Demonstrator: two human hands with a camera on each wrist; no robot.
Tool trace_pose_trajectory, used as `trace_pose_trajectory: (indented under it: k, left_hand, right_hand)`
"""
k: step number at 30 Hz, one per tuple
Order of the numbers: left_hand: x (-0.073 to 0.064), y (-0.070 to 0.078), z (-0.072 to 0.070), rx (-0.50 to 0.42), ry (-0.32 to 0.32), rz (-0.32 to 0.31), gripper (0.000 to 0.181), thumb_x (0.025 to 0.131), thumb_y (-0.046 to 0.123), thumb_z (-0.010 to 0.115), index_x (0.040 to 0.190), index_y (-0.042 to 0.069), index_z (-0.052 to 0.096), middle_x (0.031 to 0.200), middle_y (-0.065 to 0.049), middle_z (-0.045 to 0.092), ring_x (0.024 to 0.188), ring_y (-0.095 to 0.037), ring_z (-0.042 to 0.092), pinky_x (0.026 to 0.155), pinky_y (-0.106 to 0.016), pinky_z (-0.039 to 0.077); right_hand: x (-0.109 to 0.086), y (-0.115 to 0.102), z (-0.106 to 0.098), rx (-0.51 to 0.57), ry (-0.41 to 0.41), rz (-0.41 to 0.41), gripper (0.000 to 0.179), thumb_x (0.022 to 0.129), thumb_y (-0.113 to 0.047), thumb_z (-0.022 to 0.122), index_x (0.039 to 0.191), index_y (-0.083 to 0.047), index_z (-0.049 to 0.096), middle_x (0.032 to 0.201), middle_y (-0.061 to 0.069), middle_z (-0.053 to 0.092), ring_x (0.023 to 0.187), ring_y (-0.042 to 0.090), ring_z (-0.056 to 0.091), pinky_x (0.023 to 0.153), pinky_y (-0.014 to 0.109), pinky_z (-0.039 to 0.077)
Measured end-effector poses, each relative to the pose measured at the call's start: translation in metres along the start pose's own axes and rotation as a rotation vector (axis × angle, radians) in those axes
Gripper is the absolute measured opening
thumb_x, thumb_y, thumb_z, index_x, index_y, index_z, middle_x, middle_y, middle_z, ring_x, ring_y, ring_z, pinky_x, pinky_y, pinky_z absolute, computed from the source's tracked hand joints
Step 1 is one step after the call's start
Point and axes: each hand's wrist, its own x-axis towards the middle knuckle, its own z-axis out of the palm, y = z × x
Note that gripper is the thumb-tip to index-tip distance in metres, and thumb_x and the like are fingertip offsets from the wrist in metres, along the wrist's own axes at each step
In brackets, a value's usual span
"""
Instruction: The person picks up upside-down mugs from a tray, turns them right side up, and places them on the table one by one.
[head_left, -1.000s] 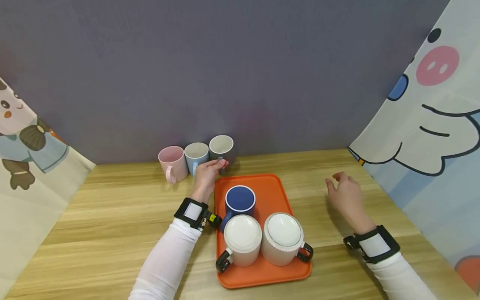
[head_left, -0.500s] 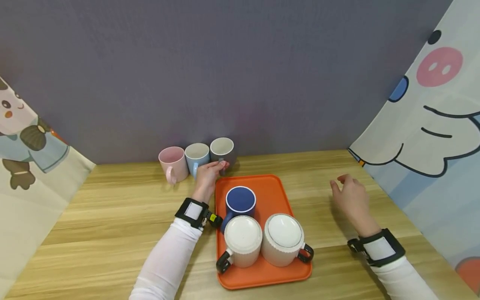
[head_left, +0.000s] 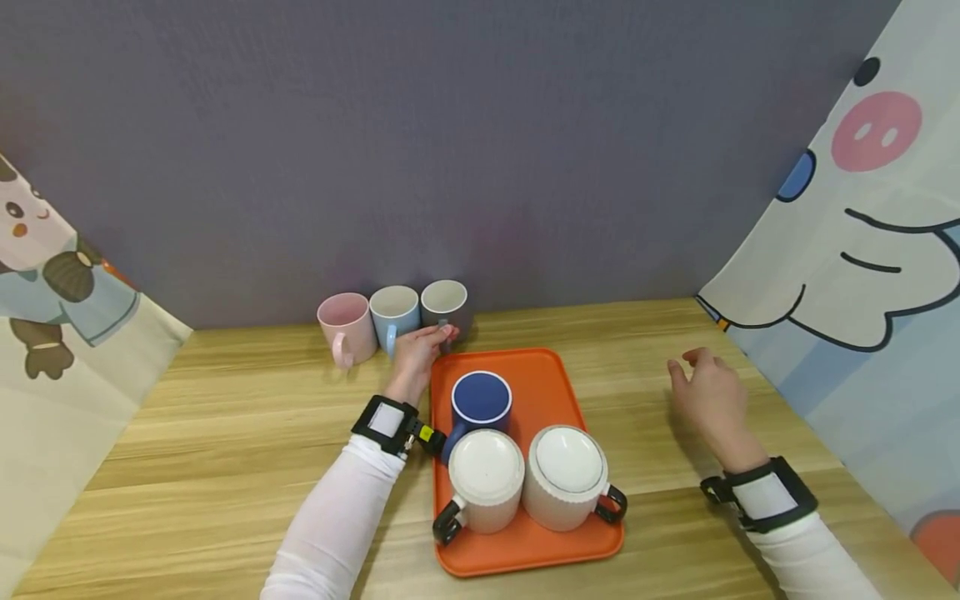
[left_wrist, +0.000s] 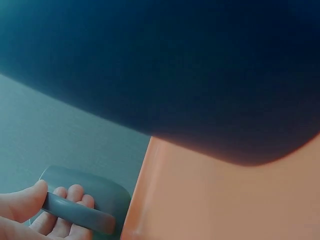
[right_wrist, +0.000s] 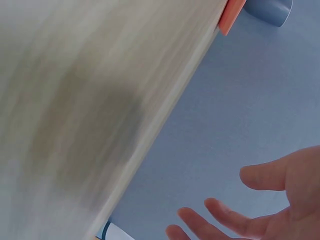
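We see left hand [head_left: 416, 357] gripping dark-grey round ceramic mug [head_left: 456, 315] by its handle [left_wrist: 80, 212], orange rectangular plastic tray [head_left: 536, 387] right of that hand, right hand [head_left: 708, 400] relaxed, well apart.

Grey wall [head_left: 480, 150], wood-grain table [head_left: 217, 450] – cartoon sheets [head_left: 892, 258] flanking (one pink-snouted).

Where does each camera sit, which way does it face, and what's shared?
Head: worn on the head, facing forward and down at the table, orange tray and gray mug; left hand, right hand and white sleeves show.
Left wrist: worn there, facing the gray mug and tray; the left hand grips the mug's handle.
Right wrist: worn there, facing the table and gray wall; the empty right hand shows.
Head and left wrist share the gray mug.
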Motion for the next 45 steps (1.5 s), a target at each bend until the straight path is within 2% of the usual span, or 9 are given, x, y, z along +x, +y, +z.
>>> trace_pose_trajectory:
  k: [6,12,19,29,33,39,45]
  left_hand:
    - [0.001,-0.002,-0.001,0.003,0.006,-0.025,0.032,0.088,-0.003,0.061,0.117,-0.017,0.057,0.071,0.002,0.071,0.073,-0.008,0.068,0.079,-0.022,0.049]
    - [0.003,-0.003,-0.001,-0.011,0.009,-0.031,0.033,0.088,-0.004,0.061,0.118,-0.017,0.056,0.071,0.002,0.070,0.073,-0.009,0.068,0.079,-0.023,0.048]
    - [0.004,-0.004,0.000,-0.018,0.017,-0.043,0.033,0.088,-0.003,0.061,0.117,-0.017,0.057,0.071,0.000,0.070,0.075,-0.010,0.069,0.082,-0.025,0.049]
    - [0.005,-0.005,-0.001,-0.002,0.005,-0.049,0.033,0.088,-0.003,0.062,0.117,-0.017,0.057,0.072,0.000,0.071,0.074,-0.009,0.069,0.097,-0.035,0.045]
    - [0.004,-0.004,-0.001,0.010,0.001,-0.045,0.032,0.088,-0.003,0.062,0.117,-0.017,0.058,0.074,0.000,0.071,0.075,-0.009,0.068,0.099,-0.036,0.045]
    - [0.004,-0.005,-0.001,0.037,-0.006,-0.048,0.033,0.087,-0.002,0.063,0.117,-0.015,0.058,0.079,-0.003,0.072,0.081,-0.011,0.068,0.100,-0.036,0.044]
    - [0.005,-0.003,-0.001,0.069,-0.013,-0.055,0.032,0.087,-0.002,0.062,0.117,-0.014,0.059,0.082,-0.003,0.073,0.083,-0.012,0.068,0.099,-0.034,0.045]
  right_hand:
    - [0.000,0.005,-0.001,-0.008,0.015,0.001,0.039,0.095,-0.026,0.054,0.108,0.011,0.056,0.097,0.036,0.058,0.081,0.054,0.057,0.057,0.054,0.043]
    - [0.000,0.011,-0.003,-0.019,-0.009,0.025,0.041,0.096,-0.028,0.052,0.111,0.010,0.055,0.099,0.037,0.057,0.081,0.054,0.056,0.056,0.054,0.043]
    - [0.001,0.014,-0.008,-0.040,-0.070,0.055,0.048,0.097,-0.032,0.048,0.117,0.012,0.052,0.103,0.039,0.056,0.084,0.055,0.056,0.056,0.054,0.044]
    - [0.004,0.024,-0.010,-0.084,-0.191,0.125,0.061,0.099,-0.041,0.041,0.125,0.014,0.045,0.107,0.042,0.053,0.087,0.056,0.055,0.056,0.054,0.045]
    - [0.005,0.030,-0.014,-0.091,-0.235,0.149,0.067,0.098,-0.047,0.037,0.127,0.014,0.043,0.111,0.043,0.050,0.092,0.056,0.053,0.059,0.055,0.045]
    - [0.005,0.038,-0.019,-0.096,-0.234,0.156,0.068,0.099,-0.045,0.037,0.127,0.016,0.042,0.114,0.044,0.048,0.095,0.057,0.051,0.066,0.059,0.045]
    - [0.003,0.041,-0.022,-0.068,-0.268,0.209,0.073,0.098,-0.050,0.033,0.132,0.014,0.037,0.119,0.045,0.043,0.100,0.061,0.045,0.071,0.065,0.042]
